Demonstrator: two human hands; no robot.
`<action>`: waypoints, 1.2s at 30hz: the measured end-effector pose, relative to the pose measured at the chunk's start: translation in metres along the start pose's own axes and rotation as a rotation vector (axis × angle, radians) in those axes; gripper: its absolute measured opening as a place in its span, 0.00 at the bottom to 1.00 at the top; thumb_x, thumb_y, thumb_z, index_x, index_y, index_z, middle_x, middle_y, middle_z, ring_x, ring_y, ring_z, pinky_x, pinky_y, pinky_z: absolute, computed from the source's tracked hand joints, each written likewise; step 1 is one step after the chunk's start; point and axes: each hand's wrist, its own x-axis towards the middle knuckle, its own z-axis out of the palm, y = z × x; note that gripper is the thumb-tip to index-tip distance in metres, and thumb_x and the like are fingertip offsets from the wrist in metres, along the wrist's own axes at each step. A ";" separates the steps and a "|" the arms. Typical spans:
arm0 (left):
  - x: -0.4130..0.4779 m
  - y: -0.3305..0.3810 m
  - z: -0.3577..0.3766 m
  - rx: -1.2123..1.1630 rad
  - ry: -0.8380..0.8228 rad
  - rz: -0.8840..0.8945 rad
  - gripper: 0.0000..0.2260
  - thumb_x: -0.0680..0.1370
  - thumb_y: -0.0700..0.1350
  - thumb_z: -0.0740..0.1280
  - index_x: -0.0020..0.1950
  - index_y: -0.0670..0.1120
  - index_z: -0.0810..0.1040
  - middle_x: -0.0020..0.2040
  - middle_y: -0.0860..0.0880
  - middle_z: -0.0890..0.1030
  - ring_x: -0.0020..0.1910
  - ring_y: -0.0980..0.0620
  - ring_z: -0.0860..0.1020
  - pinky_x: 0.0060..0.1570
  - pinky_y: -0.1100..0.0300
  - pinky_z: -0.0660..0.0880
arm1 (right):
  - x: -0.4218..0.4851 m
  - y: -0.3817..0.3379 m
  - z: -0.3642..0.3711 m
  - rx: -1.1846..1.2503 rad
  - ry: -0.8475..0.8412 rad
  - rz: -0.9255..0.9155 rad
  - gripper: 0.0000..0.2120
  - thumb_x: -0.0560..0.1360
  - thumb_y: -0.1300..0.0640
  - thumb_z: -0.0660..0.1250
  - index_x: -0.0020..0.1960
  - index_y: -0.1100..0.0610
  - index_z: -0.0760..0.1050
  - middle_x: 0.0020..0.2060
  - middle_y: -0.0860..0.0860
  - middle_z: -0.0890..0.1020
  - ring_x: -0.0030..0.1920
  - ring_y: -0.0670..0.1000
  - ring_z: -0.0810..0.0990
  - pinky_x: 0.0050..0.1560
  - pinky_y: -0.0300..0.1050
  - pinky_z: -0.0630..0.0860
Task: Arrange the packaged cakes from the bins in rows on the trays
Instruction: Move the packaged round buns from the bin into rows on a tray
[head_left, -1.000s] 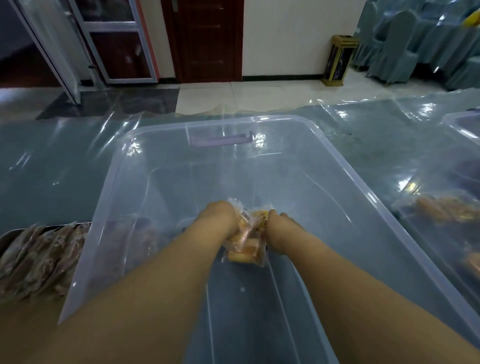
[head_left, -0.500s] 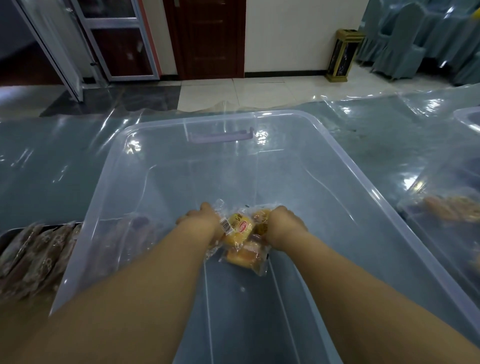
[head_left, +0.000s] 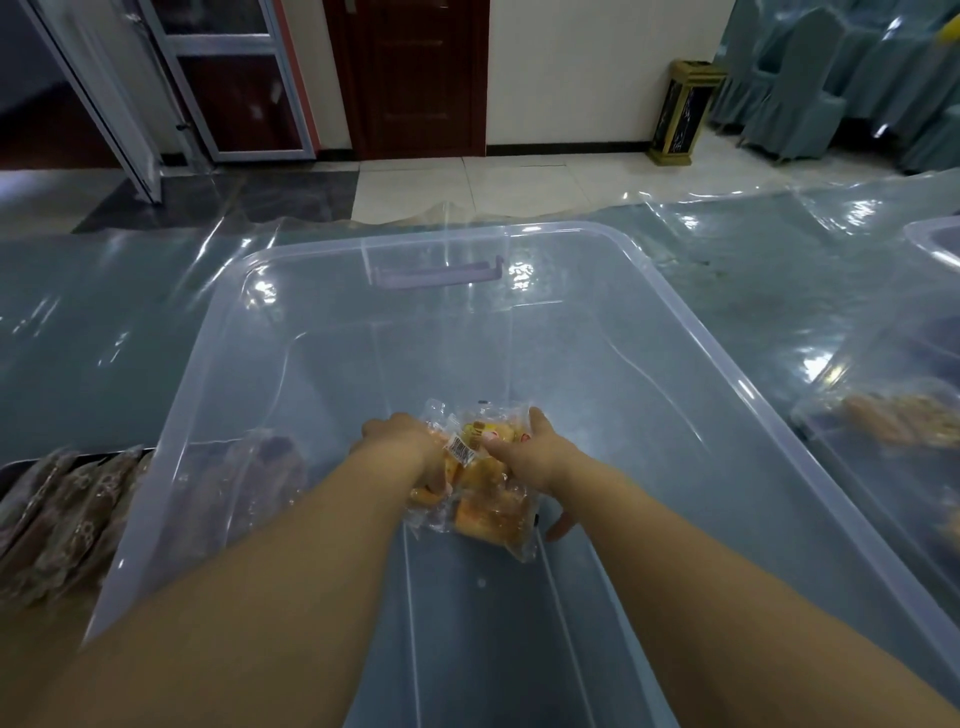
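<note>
Both hands reach down into a large clear plastic bin (head_left: 675, 332) that fills the middle of the view, and between them they hold a small cluster of packaged cakes (head_left: 485, 491) in crinkled clear wrappers. The left hand (head_left: 410, 452) has its grip closed on the left side of the cluster, fingers curled under and mostly hidden by the wrappers; the right hand (head_left: 540, 457) clamps the right side, thumb pressed on top near a barcode label and one fingertip showing below the packets. The cakes sit low near the middle of the bin, and whether they touch its floor cannot be told. The rest of the bin floor is bare, leaving free room ahead of the hands up to the far wall with its handle (head_left: 439, 273). The bin's rounded rim stands well clear of both forearms on either side. At the left edge a tray (head_left: 10, 470) of wrapped cakes in rows is cut off by the frame and partly blurred behind the bin wall. At the right a second bin (head_left: 935, 244) is cropped, with orange packets seen dimly through its side. The surface (head_left: 104, 322) is covered by glossy clear sheeting whose glare hides detail.
</note>
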 end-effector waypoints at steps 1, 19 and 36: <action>-0.001 0.000 -0.001 -0.023 -0.010 -0.005 0.31 0.64 0.51 0.75 0.63 0.43 0.69 0.56 0.44 0.73 0.56 0.43 0.74 0.51 0.56 0.74 | 0.002 0.000 0.006 -0.016 0.040 0.001 0.40 0.75 0.37 0.60 0.76 0.45 0.39 0.75 0.56 0.54 0.72 0.65 0.57 0.67 0.61 0.64; -0.038 0.009 -0.045 -0.052 0.045 0.169 0.14 0.67 0.46 0.76 0.47 0.46 0.75 0.38 0.49 0.78 0.39 0.48 0.78 0.36 0.61 0.73 | -0.017 -0.018 0.003 -0.276 0.409 -0.237 0.19 0.77 0.47 0.60 0.67 0.43 0.64 0.59 0.57 0.66 0.52 0.63 0.76 0.46 0.49 0.69; -0.215 -0.096 -0.119 -0.549 0.613 0.456 0.22 0.66 0.61 0.73 0.53 0.53 0.71 0.43 0.55 0.77 0.39 0.55 0.77 0.35 0.59 0.75 | -0.176 -0.083 -0.068 -0.280 0.737 -0.670 0.26 0.74 0.41 0.65 0.69 0.41 0.60 0.62 0.53 0.71 0.51 0.55 0.76 0.41 0.46 0.69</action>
